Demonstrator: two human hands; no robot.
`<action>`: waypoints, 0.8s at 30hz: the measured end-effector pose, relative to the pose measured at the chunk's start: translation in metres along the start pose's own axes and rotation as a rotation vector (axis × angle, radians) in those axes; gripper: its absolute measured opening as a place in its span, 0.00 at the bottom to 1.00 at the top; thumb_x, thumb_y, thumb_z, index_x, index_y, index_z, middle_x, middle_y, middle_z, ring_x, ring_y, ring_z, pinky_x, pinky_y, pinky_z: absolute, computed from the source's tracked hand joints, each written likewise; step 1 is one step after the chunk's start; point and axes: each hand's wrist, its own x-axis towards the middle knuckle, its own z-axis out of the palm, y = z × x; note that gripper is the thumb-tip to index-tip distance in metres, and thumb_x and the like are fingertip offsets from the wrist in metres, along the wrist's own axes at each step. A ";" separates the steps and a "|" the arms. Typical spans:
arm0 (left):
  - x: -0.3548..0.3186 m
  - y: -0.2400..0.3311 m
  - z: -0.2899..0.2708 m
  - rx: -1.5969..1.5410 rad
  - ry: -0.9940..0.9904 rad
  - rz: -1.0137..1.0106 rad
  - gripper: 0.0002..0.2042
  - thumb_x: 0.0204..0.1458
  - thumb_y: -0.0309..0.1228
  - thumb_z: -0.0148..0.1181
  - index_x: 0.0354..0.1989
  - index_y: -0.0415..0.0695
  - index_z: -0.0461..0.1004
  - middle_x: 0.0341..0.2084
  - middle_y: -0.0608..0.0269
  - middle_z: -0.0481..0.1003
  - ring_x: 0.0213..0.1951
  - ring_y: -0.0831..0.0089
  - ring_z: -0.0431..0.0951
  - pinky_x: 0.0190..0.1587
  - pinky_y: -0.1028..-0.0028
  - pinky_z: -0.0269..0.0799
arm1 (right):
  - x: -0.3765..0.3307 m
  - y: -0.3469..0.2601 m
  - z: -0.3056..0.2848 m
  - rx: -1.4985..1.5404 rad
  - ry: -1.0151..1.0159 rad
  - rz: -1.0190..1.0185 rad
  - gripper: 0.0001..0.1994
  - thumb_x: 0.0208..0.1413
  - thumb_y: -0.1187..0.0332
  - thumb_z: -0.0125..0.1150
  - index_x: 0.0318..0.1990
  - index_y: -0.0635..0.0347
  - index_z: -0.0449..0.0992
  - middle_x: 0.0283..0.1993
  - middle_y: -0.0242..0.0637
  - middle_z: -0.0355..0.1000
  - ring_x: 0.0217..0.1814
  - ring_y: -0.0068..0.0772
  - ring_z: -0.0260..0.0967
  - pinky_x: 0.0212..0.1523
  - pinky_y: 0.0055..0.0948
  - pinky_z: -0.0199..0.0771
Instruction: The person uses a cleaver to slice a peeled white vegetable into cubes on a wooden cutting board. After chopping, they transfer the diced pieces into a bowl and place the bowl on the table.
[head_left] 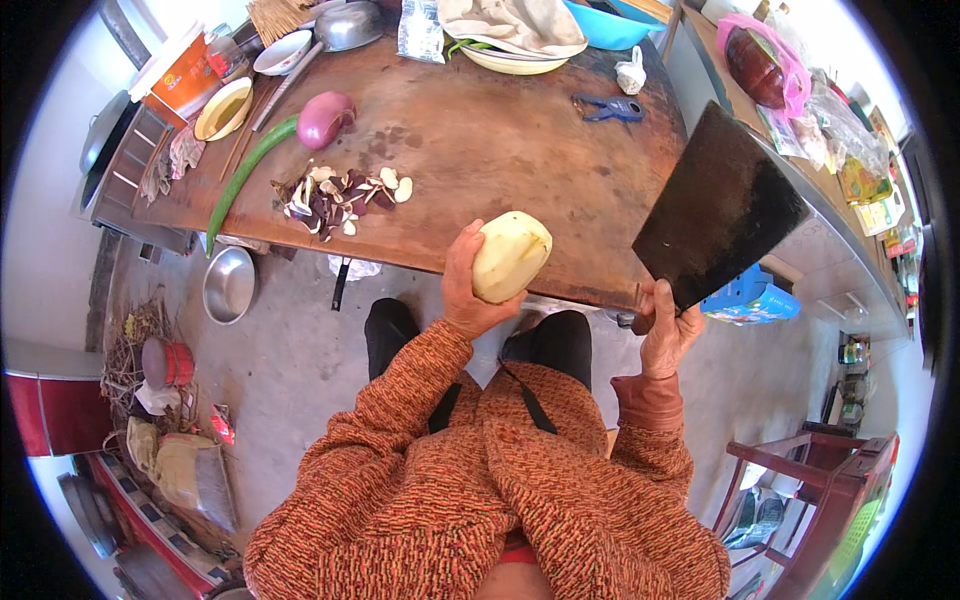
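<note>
L hand [468, 290] wraps the peeled pale veg [510, 256] just above the desk [500, 150] edge, R hand [668, 330] fisted on the cleaver [715, 210] beside it, blade up; prob. pre-cut stage, veg needs laying flat on desk first.

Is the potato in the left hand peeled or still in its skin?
Peeled, on the side shown: the potato in the left hand is pale yellow and smooth, with no skin visible. Its far side is hidden.
</note>
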 end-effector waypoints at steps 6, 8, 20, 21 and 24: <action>0.012 0.002 0.004 -0.098 -0.038 -0.099 0.43 0.25 0.28 0.74 0.57 0.44 0.60 0.57 0.46 0.65 0.58 0.51 0.67 0.60 0.56 0.62 | -0.003 -0.011 0.009 0.103 -0.077 0.038 0.08 0.59 0.66 0.60 0.38 0.60 0.75 0.23 0.28 0.69 0.22 0.17 0.61 0.23 0.18 0.61; 0.031 0.001 0.000 -0.024 -0.167 0.037 0.41 0.26 0.28 0.73 0.56 0.45 0.60 0.57 0.50 0.66 0.58 0.53 0.67 0.61 0.56 0.60 | -0.004 -0.012 0.012 0.173 -0.096 0.033 0.08 0.59 0.66 0.60 0.41 0.60 0.74 0.22 0.28 0.68 0.22 0.18 0.62 0.24 0.20 0.63; 0.062 -0.001 -0.010 0.368 -0.369 0.117 0.28 0.37 0.25 0.62 0.54 0.53 0.71 0.53 0.59 0.67 0.55 0.55 0.65 0.60 0.56 0.57 | 0.016 -0.030 -0.009 -0.057 -0.348 0.153 0.22 0.60 0.77 0.49 0.62 0.64 0.58 0.41 0.34 0.69 0.26 0.19 0.62 0.27 0.20 0.66; 0.055 0.000 -0.008 0.339 -0.353 0.028 0.27 0.38 0.28 0.63 0.53 0.53 0.71 0.52 0.58 0.67 0.54 0.54 0.65 0.59 0.55 0.57 | 0.017 -0.031 -0.010 -0.096 -0.359 0.159 0.24 0.60 0.77 0.49 0.64 0.63 0.56 0.41 0.34 0.69 0.26 0.19 0.61 0.27 0.20 0.66; 0.045 0.008 -0.001 0.159 -0.292 0.037 0.30 0.37 0.33 0.66 0.55 0.51 0.70 0.54 0.53 0.63 0.55 0.53 0.61 0.56 0.58 0.61 | 0.015 -0.042 -0.001 -0.189 -0.355 0.124 0.31 0.59 0.79 0.47 0.70 0.58 0.47 0.51 0.38 0.68 0.25 0.19 0.60 0.27 0.20 0.67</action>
